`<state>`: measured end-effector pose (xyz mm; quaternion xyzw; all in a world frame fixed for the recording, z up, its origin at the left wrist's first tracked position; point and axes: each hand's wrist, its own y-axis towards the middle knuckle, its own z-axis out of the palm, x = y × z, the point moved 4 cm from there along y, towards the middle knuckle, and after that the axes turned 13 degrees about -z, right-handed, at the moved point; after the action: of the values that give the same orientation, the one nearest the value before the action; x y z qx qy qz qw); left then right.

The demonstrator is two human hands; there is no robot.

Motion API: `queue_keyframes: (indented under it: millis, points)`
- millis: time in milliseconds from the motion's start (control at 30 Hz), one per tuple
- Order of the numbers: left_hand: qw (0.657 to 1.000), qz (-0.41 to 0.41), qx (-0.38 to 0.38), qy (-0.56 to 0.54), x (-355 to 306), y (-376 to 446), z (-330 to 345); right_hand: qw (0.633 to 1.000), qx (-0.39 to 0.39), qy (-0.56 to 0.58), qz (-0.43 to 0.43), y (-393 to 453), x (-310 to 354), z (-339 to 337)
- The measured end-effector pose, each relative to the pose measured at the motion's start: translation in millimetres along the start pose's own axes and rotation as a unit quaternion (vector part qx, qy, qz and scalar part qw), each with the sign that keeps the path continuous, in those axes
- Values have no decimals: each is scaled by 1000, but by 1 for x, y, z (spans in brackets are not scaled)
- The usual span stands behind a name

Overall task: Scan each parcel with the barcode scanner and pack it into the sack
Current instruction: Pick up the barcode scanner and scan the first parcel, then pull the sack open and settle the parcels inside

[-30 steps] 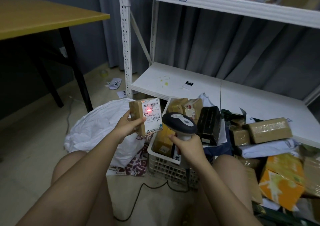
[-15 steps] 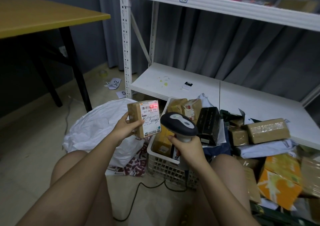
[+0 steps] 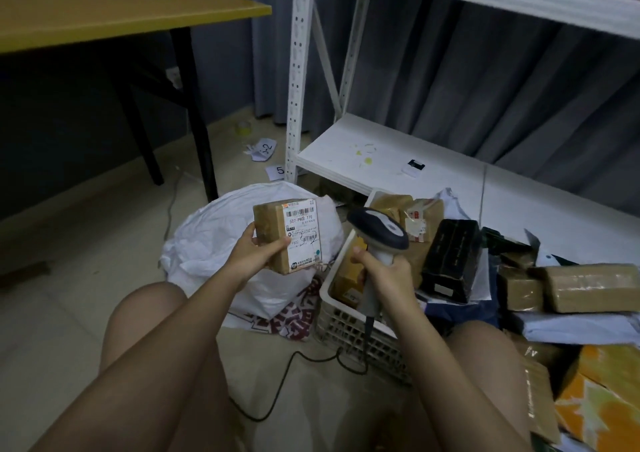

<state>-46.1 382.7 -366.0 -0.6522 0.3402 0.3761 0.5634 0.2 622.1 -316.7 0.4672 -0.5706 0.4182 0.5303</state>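
**Parcel held up to the scanner, sack waiting behind**

Held in front of the white sack (image 3: 221, 240): a small brown parcel (image 3: 287, 235), lifted by the left hand (image 3: 254, 256). Label (image 3: 302, 233) turned toward the camera and toward the scanner side, probably so that the barcode at its top can be read. No red light visible on the label now, so perhaps the reading is already finished; cannot be said for sure.

Just to the right of the sack, above the white plastic crate (image 3: 349, 320): the barcode scanner (image 3: 379, 232), gripped by the right hand (image 3: 384, 273). Head of the scanner directed to the left, toward the parcel, near it but not touching. Cable hanging from the handle down to the floor.

Left hand: palm against the brown side of the parcel, thumb lying on the front edge beside the label, other fingers wrapped behind and mostly hidden. Forearm stretched forward, wrist a little bent upward.

Right hand: fingers closed around the grey handle, thumb on the front. Whether a finger presses the trigger, cannot tell.

Right of the sack, in the crate and beyond it: more parcels (image 3: 588, 287) in a pile, seemingly not packed yet. Mouth of the sack open toward the person, likely the next place for this parcel.
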Motion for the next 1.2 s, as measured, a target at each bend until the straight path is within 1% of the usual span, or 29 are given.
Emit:
queue_keyframes:
  millis: [200,267,400,533,633,700,733,767,800,833,867,900,967,1033,1067,1100,1133,1200]
  points:
    - [988,24,-146,-50,1,34,-75,999,19,12,31,44,-8,59]
    - [982,35,-179,-51,-6,51,-92,999,23,15,38,61,-14,79]
    - [980,22,-194,-38,-8,105,-106,997,32,22,60,101,-30,116]
    - [982,-3,-187,-15,-1,169,-96,994,46,20,99,131,-50,142]
    - [980,22,-197,-4,6,203,-84,991,58,10,120,145,-68,152]
    - [975,39,-217,37,17,219,-79,989,60,12,132,152,-78,156]
    - [977,27,-192,89,26,228,-75,989,62,13,136,154,-82,156]
    - [975,-9,-123,185,37,235,-69,988,66,14,138,156,-86,158]
    - [951,-53,-28,304,49,237,-62,988,70,13,139,158,-89,159]
    - [913,-83,45,396,63,236,-60,987,72,9,142,159,-93,161]
    - [892,-73,62,441,71,235,-63,987,69,2,147,160,-98,162]
    - [895,-46,39,443,73,235,-68,986,65,-11,153,161,-102,165]
    - [923,-6,-45,382,72,232,-82,983,64,-41,165,164,-113,171]
    - [930,18,-118,347,68,228,-96,980,66,-49,180,163,-124,183]
    - [925,31,-156,346,65,227,-102,980,66,-53,182,162,-131,189]
    - [911,34,-196,362,63,225,-108,980,68,-65,175,161,-137,196]
    - [892,18,-231,388,62,223,-116,981,75,-94,154,160,-144,202]
    - [864,-68,-267,422,72,221,-133,975,97,-179,89,158,-152,214]
